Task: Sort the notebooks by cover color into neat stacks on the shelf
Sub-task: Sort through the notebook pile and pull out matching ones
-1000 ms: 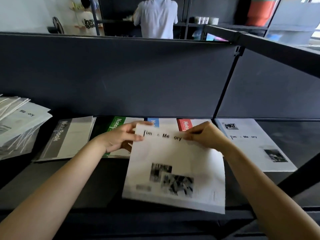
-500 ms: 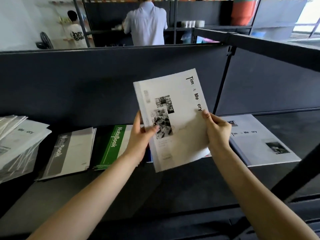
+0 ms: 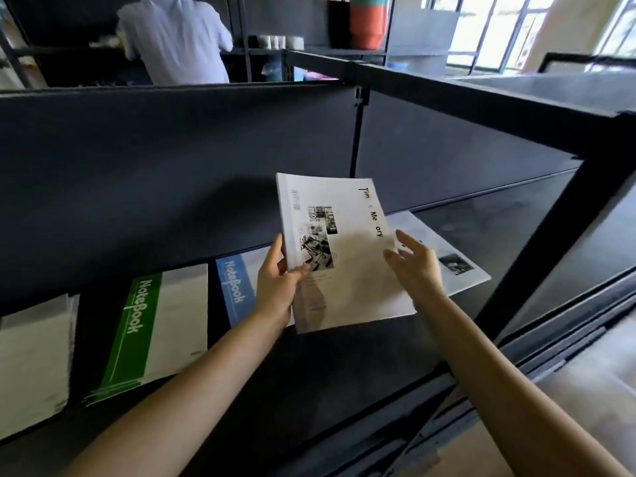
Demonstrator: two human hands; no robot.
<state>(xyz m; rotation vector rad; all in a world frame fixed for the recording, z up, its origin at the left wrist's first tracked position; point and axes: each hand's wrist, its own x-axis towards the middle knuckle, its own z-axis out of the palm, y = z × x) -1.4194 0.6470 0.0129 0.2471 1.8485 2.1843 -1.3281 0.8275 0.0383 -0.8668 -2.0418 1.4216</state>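
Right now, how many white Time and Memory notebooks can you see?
2. The held notebook is in the left hand; the second notebook lies flat on the shelf behind the right hand. Others may hide beneath it.

Two white Time & Memory notebooks are in view: the held white notebook [image 3: 344, 270] and the lying white notebook [image 3: 457, 270] on the shelf [image 3: 344, 373]. There is one green notebook [image 3: 155, 332], one blue notebook [image 3: 235, 287], and one pale notebook [image 3: 31, 366] cut off at the left edge. Two hands show, the left hand [image 3: 275, 290] and the right hand [image 3: 416, 266], and one person [image 3: 175, 39] stands at the back.
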